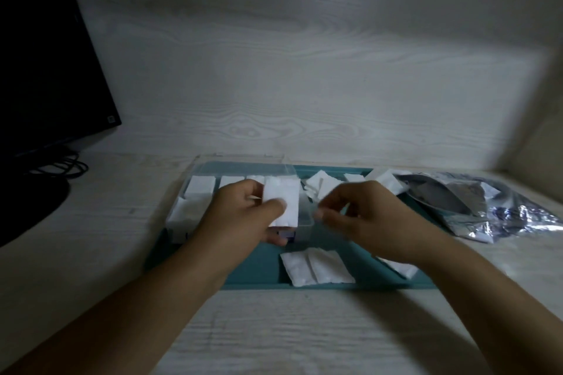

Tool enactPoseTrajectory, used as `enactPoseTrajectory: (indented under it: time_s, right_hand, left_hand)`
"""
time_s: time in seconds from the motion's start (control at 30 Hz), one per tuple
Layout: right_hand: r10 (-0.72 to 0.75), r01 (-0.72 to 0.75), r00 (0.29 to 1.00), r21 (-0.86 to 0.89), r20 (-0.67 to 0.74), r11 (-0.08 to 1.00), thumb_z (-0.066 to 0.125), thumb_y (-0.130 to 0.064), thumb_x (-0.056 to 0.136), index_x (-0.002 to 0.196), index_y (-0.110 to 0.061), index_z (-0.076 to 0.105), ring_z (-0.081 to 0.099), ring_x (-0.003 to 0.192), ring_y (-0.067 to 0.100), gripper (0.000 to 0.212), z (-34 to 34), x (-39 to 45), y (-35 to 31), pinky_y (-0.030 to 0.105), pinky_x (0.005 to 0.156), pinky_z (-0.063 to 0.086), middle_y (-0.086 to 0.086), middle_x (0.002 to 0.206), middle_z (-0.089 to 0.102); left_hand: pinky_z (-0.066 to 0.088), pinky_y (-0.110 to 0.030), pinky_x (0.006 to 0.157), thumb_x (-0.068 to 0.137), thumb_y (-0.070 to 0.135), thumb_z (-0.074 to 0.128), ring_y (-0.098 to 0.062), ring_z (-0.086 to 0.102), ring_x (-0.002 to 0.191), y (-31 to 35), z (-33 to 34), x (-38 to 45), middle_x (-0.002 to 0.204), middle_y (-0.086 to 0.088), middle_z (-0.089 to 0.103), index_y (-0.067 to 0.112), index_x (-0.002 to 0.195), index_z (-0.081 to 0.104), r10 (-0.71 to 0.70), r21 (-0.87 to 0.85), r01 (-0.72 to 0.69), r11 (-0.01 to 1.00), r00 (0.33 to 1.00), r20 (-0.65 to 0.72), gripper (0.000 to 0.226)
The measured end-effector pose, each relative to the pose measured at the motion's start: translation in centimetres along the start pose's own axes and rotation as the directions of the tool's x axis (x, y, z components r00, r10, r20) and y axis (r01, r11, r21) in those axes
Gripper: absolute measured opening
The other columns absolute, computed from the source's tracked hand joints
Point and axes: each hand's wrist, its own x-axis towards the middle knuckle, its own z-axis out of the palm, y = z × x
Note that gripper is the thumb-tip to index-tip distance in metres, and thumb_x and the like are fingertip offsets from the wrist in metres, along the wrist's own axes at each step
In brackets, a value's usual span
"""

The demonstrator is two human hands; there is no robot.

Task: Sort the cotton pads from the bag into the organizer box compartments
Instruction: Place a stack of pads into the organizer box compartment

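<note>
Below, a pale wood-grain table (91,253) carries a teal tray (262,265), with a dark monitor (45,55) at far left and a crinkled silver bag (475,207) at right. Inside the tray, the clear organizer box (198,192) holds stacked cotton pads (199,189) in its left compartments, and two loose pads (316,266) lie near the front edge. Smallest, the left hand (240,216) grips a stack of pads (281,204) under its thumb, while the right hand (362,222) curls beside it, its hold impossible to tell.

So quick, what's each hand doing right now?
Left hand: holding a stack of cotton pads, thumb on top.
Right hand: fingers curled at the clear organizer box; whether it grips cannot be told.
</note>
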Motion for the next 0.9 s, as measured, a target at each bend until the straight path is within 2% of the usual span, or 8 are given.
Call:
enactPoseTrajectory:
  time_s: [0.13, 0.3, 0.4, 0.47, 0.53, 0.67, 0.77, 0.9]
  right_hand:
    - [0.120, -0.014, 0.923, -0.278, 0.366, 0.960, 0.070, -0.047, 0.082, 0.110, -0.029, 0.069, 0.062, 0.082, 0.001, 0.032, -1.1, -0.3, 1.1, 0.017, 0.074, 0.050, -0.012, 0.097, 0.066]
    - [0.066, 0.040, 0.936, -0.288, 0.347, 0.957, 0.076, -0.040, 0.079, 0.109, -0.034, 0.062, 0.057, 0.085, 0.003, 0.033, 0.5, -0.4, 0.7, 0.015, 0.071, 0.045, -0.013, 0.099, 0.056]
    - [0.070, 0.029, 0.942, -0.287, 0.327, 0.958, 0.075, -0.042, 0.078, 0.099, -0.033, 0.061, 0.058, 0.084, 0.006, 0.026, 0.6, -0.3, 0.9, 0.024, 0.075, 0.051, -0.012, 0.097, 0.056]
    - [0.034, 0.028, 0.951, -0.196, 0.308, 0.980, 0.076, -0.039, 0.079, 0.094, -0.032, 0.060, 0.059, 0.081, 0.004, 0.023, 0.0, -0.3, 1.1, 0.022, 0.071, 0.048, -0.013, 0.091, 0.059]
    - [-0.043, 0.023, 0.961, 0.076, 0.272, 0.997, 0.080, -0.024, 0.079, 0.087, -0.024, 0.064, 0.061, 0.073, 0.004, 0.017, -1.2, -0.4, 0.9, 0.021, 0.067, 0.047, -0.010, 0.081, 0.066]
    - [-0.133, 0.049, 0.985, 0.558, 0.112, 0.828, 0.080, -0.011, 0.068, 0.076, -0.009, 0.069, 0.052, 0.055, 0.015, 0.014, -2.3, -0.8, -0.2, 0.020, 0.048, 0.042, 0.010, 0.066, 0.063]
    - [-0.158, 0.091, 0.986, 0.609, 0.057, 0.788, 0.076, -0.011, 0.070, 0.075, -0.010, 0.071, 0.053, 0.051, 0.011, 0.007, -1.4, -0.8, -0.9, 0.018, 0.048, 0.042, 0.005, 0.062, 0.064]
    - [-0.194, 0.164, 0.981, 0.452, 0.021, 0.877, 0.075, -0.006, 0.079, 0.081, -0.004, 0.072, 0.055, 0.053, 0.010, 0.004, -0.2, -0.7, -1.2, 0.018, 0.053, 0.045, 0.004, 0.066, 0.067]
  left_hand:
    - [0.061, -0.031, 0.057, 0.096, -0.004, 0.048, -0.033, 0.074, 0.085, 0.1, 0.0, 0.0, 0.095, -0.016, 0.076, 0.003, 0.112, 0.059, -0.107, -0.246, 0.130, 0.961, 0.989, 0.107, 0.021]
    - [0.052, -0.023, 0.047, 0.097, -0.002, 0.042, -0.031, 0.075, 0.082, -0.1, 0.0, 0.0, 0.094, -0.017, 0.076, 0.007, 0.117, 0.057, -0.110, -0.274, 0.157, 0.949, 0.977, 0.182, 0.026]
    - [0.050, -0.023, 0.045, 0.100, 0.002, 0.041, -0.028, 0.074, 0.071, 0.0, 0.2, 0.1, 0.095, -0.021, 0.075, 0.004, 0.122, 0.055, -0.129, -0.312, 0.182, 0.932, 0.975, 0.183, 0.026]
    - [0.052, -0.025, 0.047, 0.101, 0.003, 0.040, -0.028, 0.074, 0.070, -0.1, 0.3, 0.3, 0.095, -0.024, 0.074, 0.000, 0.123, 0.055, -0.139, -0.332, 0.192, 0.923, 0.974, 0.177, 0.027]
    - [0.058, -0.030, 0.055, 0.101, 0.003, 0.042, -0.030, 0.075, 0.076, -0.4, 0.4, 0.4, 0.094, -0.023, 0.075, -0.001, 0.122, 0.056, -0.132, -0.336, 0.178, 0.925, 0.979, 0.156, 0.026]
    - [0.063, -0.039, 0.066, 0.100, 0.003, 0.048, -0.033, 0.073, 0.090, -1.1, 0.4, 0.5, 0.100, -0.019, 0.075, -0.001, 0.116, 0.063, -0.137, -0.292, 0.166, 0.942, 0.984, 0.117, 0.023]
    - [0.062, -0.039, 0.071, 0.102, 0.007, 0.046, -0.032, 0.072, 0.098, -1.2, 0.7, 0.0, 0.106, -0.016, 0.074, 0.001, 0.113, 0.067, -0.146, -0.255, 0.195, 0.947, 0.969, 0.200, 0.024]
    - [0.061, -0.049, 0.079, 0.102, 0.013, 0.046, -0.034, 0.072, 0.097, -1.1, 0.8, -0.2, 0.106, -0.018, 0.074, 0.000, 0.117, 0.065, -0.184, -0.280, 0.259, 0.924, 0.946, 0.267, 0.027]
